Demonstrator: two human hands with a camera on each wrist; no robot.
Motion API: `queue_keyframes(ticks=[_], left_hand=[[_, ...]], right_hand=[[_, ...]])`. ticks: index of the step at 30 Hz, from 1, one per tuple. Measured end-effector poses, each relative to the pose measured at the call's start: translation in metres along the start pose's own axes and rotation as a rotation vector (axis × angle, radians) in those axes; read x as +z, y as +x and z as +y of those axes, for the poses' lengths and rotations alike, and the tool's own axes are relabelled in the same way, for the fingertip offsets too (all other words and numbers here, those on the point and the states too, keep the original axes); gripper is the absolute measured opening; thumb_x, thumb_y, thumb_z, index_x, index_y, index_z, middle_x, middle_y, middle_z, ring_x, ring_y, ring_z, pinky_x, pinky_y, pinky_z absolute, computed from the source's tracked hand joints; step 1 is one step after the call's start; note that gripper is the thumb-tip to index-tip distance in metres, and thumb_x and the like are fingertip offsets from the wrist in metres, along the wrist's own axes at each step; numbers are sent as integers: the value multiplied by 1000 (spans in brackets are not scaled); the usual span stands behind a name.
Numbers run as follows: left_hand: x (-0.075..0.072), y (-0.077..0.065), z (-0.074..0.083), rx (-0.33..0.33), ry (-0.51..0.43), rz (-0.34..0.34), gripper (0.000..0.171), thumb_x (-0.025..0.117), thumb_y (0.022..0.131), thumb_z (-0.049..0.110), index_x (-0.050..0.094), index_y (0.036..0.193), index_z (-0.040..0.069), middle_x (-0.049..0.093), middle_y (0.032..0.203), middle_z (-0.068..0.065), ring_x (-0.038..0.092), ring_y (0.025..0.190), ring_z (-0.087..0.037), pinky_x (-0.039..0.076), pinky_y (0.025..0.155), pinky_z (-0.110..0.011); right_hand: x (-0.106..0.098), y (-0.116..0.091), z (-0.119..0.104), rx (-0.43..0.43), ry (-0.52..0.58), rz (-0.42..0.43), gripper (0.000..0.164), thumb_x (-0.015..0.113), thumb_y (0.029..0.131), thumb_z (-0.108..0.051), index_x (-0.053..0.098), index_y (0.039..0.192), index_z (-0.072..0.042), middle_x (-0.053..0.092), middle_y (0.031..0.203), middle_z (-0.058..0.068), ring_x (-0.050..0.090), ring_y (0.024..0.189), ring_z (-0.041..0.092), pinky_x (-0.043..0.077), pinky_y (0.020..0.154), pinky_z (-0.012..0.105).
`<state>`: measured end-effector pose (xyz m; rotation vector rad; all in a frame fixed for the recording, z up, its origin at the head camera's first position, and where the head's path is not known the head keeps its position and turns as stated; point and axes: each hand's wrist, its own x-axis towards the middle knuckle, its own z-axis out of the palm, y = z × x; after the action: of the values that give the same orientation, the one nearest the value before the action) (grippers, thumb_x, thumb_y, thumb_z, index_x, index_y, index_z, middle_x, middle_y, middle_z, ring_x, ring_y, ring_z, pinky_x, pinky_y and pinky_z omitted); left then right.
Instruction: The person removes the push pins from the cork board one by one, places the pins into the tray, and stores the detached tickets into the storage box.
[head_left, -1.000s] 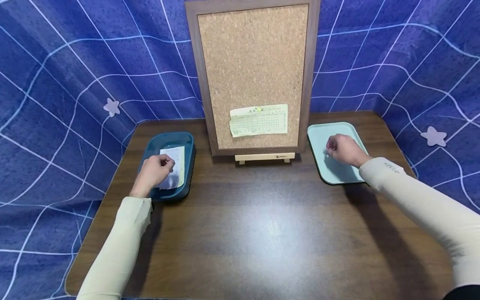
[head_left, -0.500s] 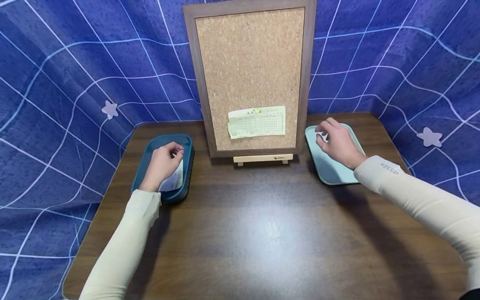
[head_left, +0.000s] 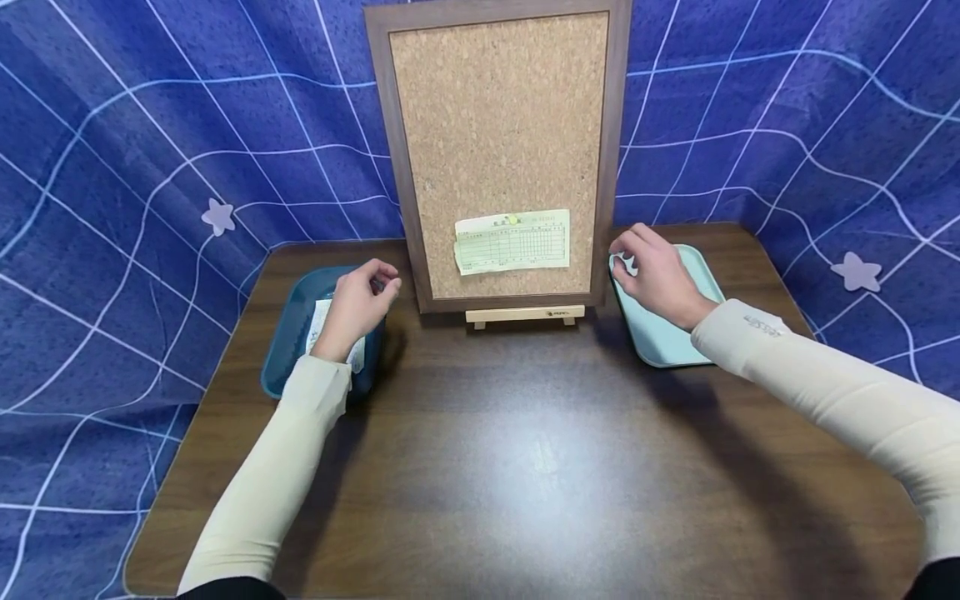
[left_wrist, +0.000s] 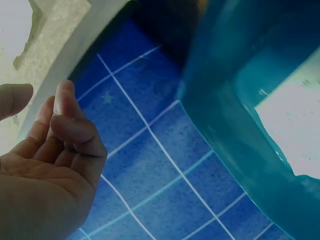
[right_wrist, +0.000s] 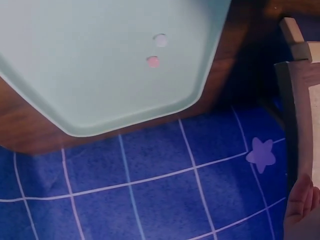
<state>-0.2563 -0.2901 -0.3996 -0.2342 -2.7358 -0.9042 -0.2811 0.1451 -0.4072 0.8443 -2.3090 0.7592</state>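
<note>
- A cork board (head_left: 501, 150) is seen in the top middle of the head view, propped on a small wooden stand (head_left: 523, 315) on a brown table (head_left: 525, 467).
- A green slip of paper (head_left: 512, 242) is pinned low on the board with a yellow pin (head_left: 512, 220).
- A dark blue tray (head_left: 288, 333) is seen at the middle left, with white paper (head_left: 318, 321) lying in it.
- The left hand (head_left: 358, 304) is held above the right edge of that tray, close to the board's frame. Its fingers are curled with nothing held between them.
- A pale green tray (head_left: 686, 308) is seen at the middle right. Two small pins, one white (right_wrist: 160, 40) and one pink (right_wrist: 153, 61), lie in it.
- The right hand (head_left: 651, 271) is held over the tray's left corner, beside the board. Its fingers are bent, and it cannot be told if something is pinched.
- A blue cloth (head_left: 150, 150) with white lines and stars is hung behind.
- Since a second ago, both hands have been lifted out of their trays and brought in toward the board.
</note>
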Motion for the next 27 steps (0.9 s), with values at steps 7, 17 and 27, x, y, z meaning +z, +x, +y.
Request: queue_keyframes(ticks=[7,17,27], left_hand=[[2,7,15,0,-48,13,19,62,91,20,64,103,5,64,89,-9,53,75,-24,41,69,-36],[8,20,27,56,-66,41,22,63,90,17,65,106,3,64,87,-10,55,75,-22,42,71,-35],[26,39,46,57,-94,65,20,64,89,16,65,103,3,65,90,-8,55,75,-20,43,70,-32]], right_hand=[[6,15,-9,-42,-4,-51,13,58,77,5,59,88,-1,52,86,8,54,78,21,44,66,36],[20,41,-20,-105,-23,-69,16,58,74,9,55,86,-2,48,82,7,47,72,20,41,62,34],[35,71,-34,-109,-14,-91,16,55,79,7,58,93,0,54,90,9,52,74,21,45,65,35]])
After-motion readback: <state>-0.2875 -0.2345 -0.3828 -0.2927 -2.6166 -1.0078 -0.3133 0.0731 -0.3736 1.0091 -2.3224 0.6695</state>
